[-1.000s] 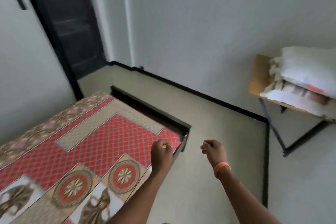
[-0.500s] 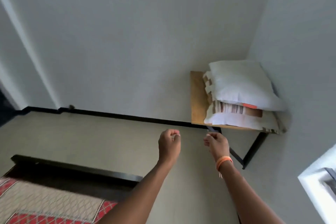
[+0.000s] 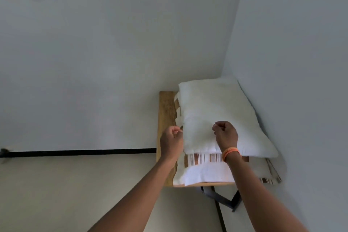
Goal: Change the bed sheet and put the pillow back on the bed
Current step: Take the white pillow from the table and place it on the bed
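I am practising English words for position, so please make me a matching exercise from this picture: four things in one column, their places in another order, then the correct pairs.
Things:
1. plump white pillow
2. folded white sheet with brown stripes
3. orange wristband
4. small wooden table with black metal legs

Places:
A. in the corner of the room, against the walls
B. on top of the stack
C. on the right wrist
D. directly under the pillow

Pairs: 1-B, 2-D, 3-C, 4-A
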{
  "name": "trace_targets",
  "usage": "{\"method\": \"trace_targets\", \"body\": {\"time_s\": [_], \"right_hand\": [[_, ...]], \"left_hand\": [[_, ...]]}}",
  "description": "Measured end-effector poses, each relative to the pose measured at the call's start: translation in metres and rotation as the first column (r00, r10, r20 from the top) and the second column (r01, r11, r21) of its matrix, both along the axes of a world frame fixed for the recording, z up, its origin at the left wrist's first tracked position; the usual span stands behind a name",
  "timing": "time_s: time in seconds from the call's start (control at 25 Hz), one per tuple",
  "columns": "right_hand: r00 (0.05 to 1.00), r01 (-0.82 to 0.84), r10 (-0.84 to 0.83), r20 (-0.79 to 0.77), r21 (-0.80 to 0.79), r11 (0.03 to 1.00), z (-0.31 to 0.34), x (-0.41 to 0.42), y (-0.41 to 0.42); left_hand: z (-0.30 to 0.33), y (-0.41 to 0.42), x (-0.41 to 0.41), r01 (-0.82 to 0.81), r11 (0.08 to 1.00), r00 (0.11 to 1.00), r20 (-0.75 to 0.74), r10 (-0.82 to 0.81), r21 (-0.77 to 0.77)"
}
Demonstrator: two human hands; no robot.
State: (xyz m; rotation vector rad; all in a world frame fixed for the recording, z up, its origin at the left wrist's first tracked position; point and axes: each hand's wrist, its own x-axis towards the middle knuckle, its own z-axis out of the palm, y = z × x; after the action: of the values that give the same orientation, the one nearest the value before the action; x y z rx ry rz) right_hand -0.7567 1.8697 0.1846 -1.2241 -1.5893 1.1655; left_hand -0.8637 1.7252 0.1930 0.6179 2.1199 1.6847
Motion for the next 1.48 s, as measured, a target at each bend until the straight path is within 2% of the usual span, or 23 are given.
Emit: {"method": "trace_targets", "body": {"time_s": [0.12, 0.2, 0.28, 0.36, 0.44, 0.56, 0.72, 0.88, 1.04, 1.16, 1.24, 1.36, 1.48], "right_hand": [[0.990, 0.117, -0.127, 0.054, 0.161, 0.980, 0.011, -0.017, 0.068], [0.972, 0.181, -0.207, 0.115, 0.197, 0.963, 0.010, -0.024, 0.109], [0.915, 0.203, -0.264, 0.304, 0.217, 0.955, 0.004, -0.029, 0.148], [0.828, 0.193, -0.275, 0.489, 0.212, 0.958, 0.000, -0.030, 0.183], [0.774, 0.198, -0.248, 0.583, 0.150, 0.969, -0.001, -0.027, 0.213], [0.740, 0.216, -0.207, 0.640, 0.066, 0.974, -0.005, -0.020, 0.249], [0.860, 0.166, -0.096, 0.501, -0.097, 0.981, -0.013, -0.017, 0.278], [0.933, 0.162, -0.139, 0.333, -0.042, 0.986, -0.008, -0.023, 0.277], [0.988, 0.025, -0.024, 0.152, -0.006, 1.000, 0.008, -0.042, 0.257], [0.983, -0.179, 0.181, 0.011, -0.092, 0.979, 0.009, -0.065, 0.215], [0.966, -0.257, 0.253, -0.052, -0.128, 0.958, 0.003, -0.083, 0.182], [0.895, -0.445, 0.433, -0.105, -0.245, 0.861, -0.006, -0.111, 0.103], [0.761, -0.643, 0.634, -0.139, -0.288, 0.709, -0.018, -0.124, 0.000]], "left_hand": [[-0.011, 0.071, -0.033, 0.093, 0.995, 0.994, 0.064, -0.091, -0.027], [-0.023, 0.114, -0.055, 0.169, 0.984, 0.981, 0.110, -0.162, -0.056], [-0.030, 0.154, -0.076, 0.221, 0.961, 0.969, 0.150, -0.197, -0.164], [-0.035, 0.191, -0.094, 0.241, 0.921, 0.967, 0.156, -0.201, -0.306], [-0.037, 0.221, -0.106, 0.243, 0.886, 0.968, 0.153, -0.198, -0.395], [-0.044, 0.246, -0.121, 0.205, 0.898, 0.970, 0.206, -0.132, -0.389], [-0.054, 0.258, -0.127, 0.117, 0.963, 0.937, 0.348, -0.027, -0.241], [-0.036, 0.246, -0.130, 0.011, 0.993, 0.871, 0.489, 0.048, -0.117], [-0.006, 0.204, -0.121, -0.195, 0.980, 0.923, 0.331, 0.195, -0.032], [0.012, 0.135, -0.104, -0.399, 0.914, 0.891, 0.205, 0.404, -0.067], [0.016, 0.084, -0.094, -0.500, 0.863, 0.850, 0.152, 0.504, -0.070], [0.016, -0.016, -0.068, -0.679, 0.732, 0.727, 0.089, 0.681, -0.059], [0.019, -0.124, -0.025, -0.817, 0.571, 0.571, 0.026, 0.821, -0.081]]}}
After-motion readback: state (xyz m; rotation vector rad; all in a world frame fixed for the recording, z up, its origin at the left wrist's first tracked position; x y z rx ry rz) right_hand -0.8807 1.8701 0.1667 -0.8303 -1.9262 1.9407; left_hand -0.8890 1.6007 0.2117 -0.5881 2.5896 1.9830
